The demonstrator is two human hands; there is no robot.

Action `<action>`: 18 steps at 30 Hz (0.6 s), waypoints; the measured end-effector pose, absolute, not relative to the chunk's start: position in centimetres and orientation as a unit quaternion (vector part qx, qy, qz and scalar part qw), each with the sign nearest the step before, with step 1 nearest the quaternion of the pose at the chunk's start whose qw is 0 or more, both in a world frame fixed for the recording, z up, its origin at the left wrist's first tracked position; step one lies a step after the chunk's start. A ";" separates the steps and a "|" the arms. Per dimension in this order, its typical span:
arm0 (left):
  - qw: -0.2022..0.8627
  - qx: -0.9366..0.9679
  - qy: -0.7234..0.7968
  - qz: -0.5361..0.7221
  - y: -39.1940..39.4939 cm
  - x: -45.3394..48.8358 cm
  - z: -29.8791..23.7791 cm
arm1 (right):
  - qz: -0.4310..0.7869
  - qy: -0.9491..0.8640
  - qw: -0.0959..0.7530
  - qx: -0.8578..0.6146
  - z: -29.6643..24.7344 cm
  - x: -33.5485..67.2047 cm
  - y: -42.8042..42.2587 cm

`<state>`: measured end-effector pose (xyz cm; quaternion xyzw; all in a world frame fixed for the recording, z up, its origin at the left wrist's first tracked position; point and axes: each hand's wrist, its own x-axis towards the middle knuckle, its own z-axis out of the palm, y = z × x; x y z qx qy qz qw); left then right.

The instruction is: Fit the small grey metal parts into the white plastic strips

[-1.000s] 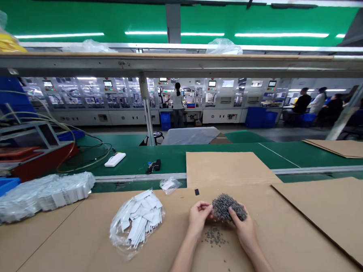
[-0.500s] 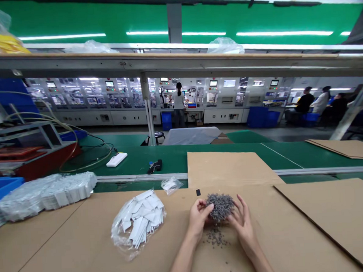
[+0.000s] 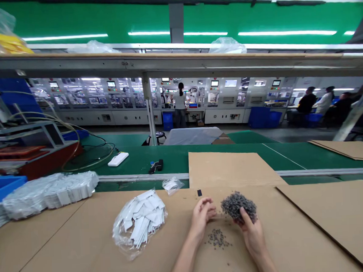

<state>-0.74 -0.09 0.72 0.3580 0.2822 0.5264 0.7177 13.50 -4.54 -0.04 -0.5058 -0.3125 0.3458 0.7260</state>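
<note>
Cardboard sheeting (image 3: 84, 246) covers the table where I'm watching, and near the middle of its near edge sits the work. The clump of grey parts (image 3: 238, 206) now rests in the right hand (image 3: 253, 234) alone, which cups it from below with the thumb pressed up against its near side. Half a second ago both hands were closed round that clump; since then it has shifted to the right and the left hand (image 3: 204, 215) has come off it. That hand lies just beside it on the cardboard, fingers curled and tips drawn toward the thumb. I cannot tell whether it pinches a piece. As I read it, the bundle is being carried one-handed and the left is free.

Between the two wrists lies a scatter of loose grey parts (image 3: 219, 237), apart from the clump. A small black piece (image 3: 199, 192) lies just beyond the left hand. Further left is a clear bag of white strips (image 3: 140, 223), with a smaller bag (image 3: 171, 185) behind it. A long wrapped stack of white pieces (image 3: 50, 193) lies toward the left edge. Beyond the sheeting runs a green belt (image 3: 134, 161) carrying a white device (image 3: 118, 158). Far off, a person (image 3: 180, 105) stands at the machines.
</note>
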 end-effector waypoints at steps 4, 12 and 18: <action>0.766 0.383 0.261 0.445 -0.5 0.1 0.1 | 0.323 -0.349 0.705 -0.526 0.3 13.1 -4.7; 0.707 0.356 0.346 0.503 0.6 0.0 -0.8 | 0.330 -0.367 0.694 -0.524 -0.3 13.1 -4.5; 0.764 0.341 0.303 0.456 0.4 0.1 -1.0 | 0.343 -0.342 0.714 -0.506 -0.5 13.4 -4.4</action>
